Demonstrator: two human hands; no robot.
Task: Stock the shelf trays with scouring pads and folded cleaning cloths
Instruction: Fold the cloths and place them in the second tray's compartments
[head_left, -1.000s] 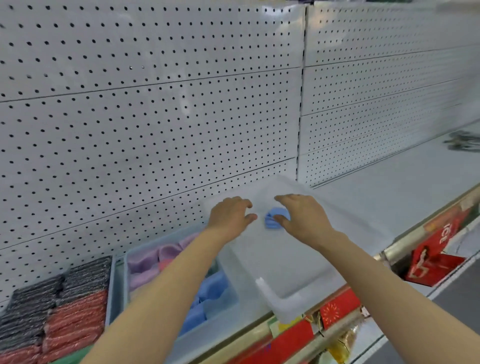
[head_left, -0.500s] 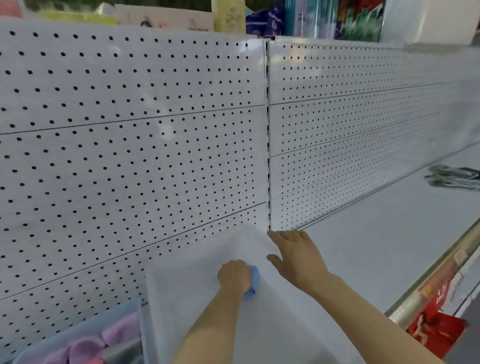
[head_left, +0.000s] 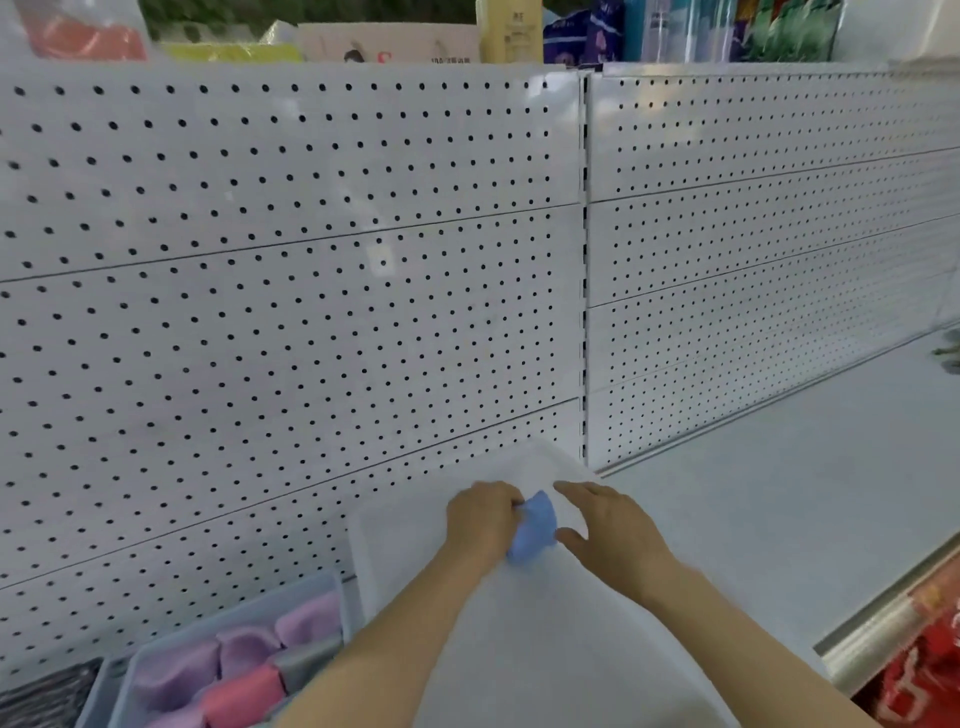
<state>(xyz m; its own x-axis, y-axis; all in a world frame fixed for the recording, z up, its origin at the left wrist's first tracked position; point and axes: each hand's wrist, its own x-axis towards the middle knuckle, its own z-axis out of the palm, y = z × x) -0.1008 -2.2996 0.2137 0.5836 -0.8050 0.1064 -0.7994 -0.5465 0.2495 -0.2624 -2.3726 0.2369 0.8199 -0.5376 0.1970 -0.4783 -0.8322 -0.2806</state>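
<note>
A white translucent tray (head_left: 545, 649) sits on the shelf in front of me, angled toward the pegboard. Inside its far end lies a folded blue cloth (head_left: 535, 527). My left hand (head_left: 483, 519) is closed on the cloth's left side. My right hand (head_left: 613, 530) is just right of the cloth, fingers spread, thumb touching its edge. To the left, a pale blue tray (head_left: 234, 621) holds rolled purple, pink and grey cloths (head_left: 244, 670). Dark scouring pads (head_left: 47, 696) show at the bottom left corner.
A white pegboard wall (head_left: 311, 312) rises right behind the trays. The white shelf surface (head_left: 779, 493) runs off to the right, with a dark item (head_left: 949, 353) at the far right edge. Red packaging (head_left: 919, 680) hangs below the shelf lip.
My view has tilted up and left. The left hand has closed on the blue cloth, and the right hand has opened and come off it to the right side.
</note>
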